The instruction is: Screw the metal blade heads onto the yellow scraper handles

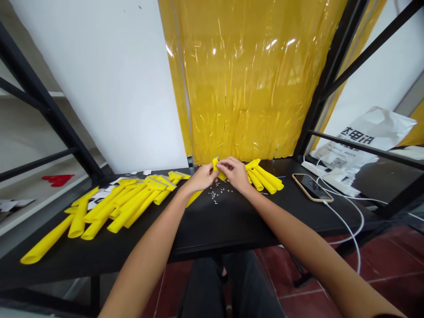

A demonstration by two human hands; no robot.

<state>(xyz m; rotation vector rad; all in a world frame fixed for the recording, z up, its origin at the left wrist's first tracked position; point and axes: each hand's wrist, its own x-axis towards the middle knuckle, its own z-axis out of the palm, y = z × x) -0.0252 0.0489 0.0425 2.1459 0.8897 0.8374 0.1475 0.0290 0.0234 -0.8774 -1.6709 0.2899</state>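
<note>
My left hand (201, 177) is closed around a yellow scraper (194, 198), whose hollow handle slants down below the palm. The scraper's flat head (215, 163) sticks up between my two hands. My right hand (234, 171) is pinched at the right side of that head; whatever its fingertips grip is hidden. Small metal screws and nuts (213, 194) lie scattered on the black table just beneath the hands. To the left lies a pile of yellow scrapers (132, 203), some with metal blade strips on their heads. A smaller group of yellow scrapers (266, 176) rests beside my right hand.
A phone (312, 187) with a white cable (351, 236) lies right on the black table (215, 234). Behind it are a power strip (326, 176) and a white plastic bag (364, 137). Black frame posts (49, 106) flank the table; a yellow plastic curtain (251, 79) hangs behind.
</note>
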